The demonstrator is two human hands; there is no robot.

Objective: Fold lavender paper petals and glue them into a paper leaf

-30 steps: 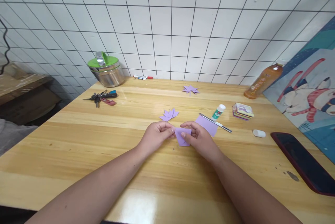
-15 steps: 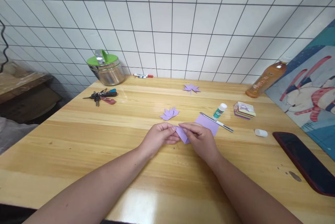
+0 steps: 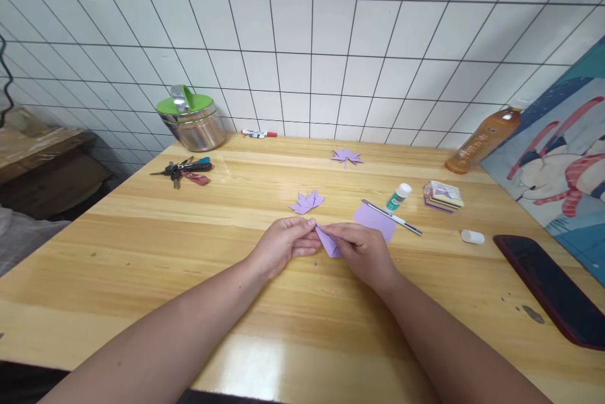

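Between my two hands is a small folded piece of purple paper (image 3: pixel 329 245), its pointed end toward me. My left hand (image 3: pixel 287 244) pinches its upper left corner with thumb and fingers. My right hand (image 3: pixel 366 251) grips the paper from the right, fingertips near the top edge and covering part of it. Just beyond my hands lies a purple folded paper leaf (image 3: pixel 307 202). A flat purple paper sheet (image 3: pixel 373 220) rests behind my right hand, with a silver pen-like tool (image 3: pixel 392 217) across it.
A glue stick (image 3: pixel 397 197) stands uncapped by the sheet; its white cap (image 3: pixel 472 237) lies to the right. Around are a paper stack (image 3: pixel 443 196), phone (image 3: pixel 551 287), bottle (image 3: pixel 484 142), keys (image 3: pixel 182 171), steel pot (image 3: pixel 196 126), markers (image 3: pixel 258 134) and another paper leaf (image 3: pixel 346 157).
The paper has turned slightly between my fingers and shows a narrower face. My left thumb has shifted to its top corner. The view has tilted a little.
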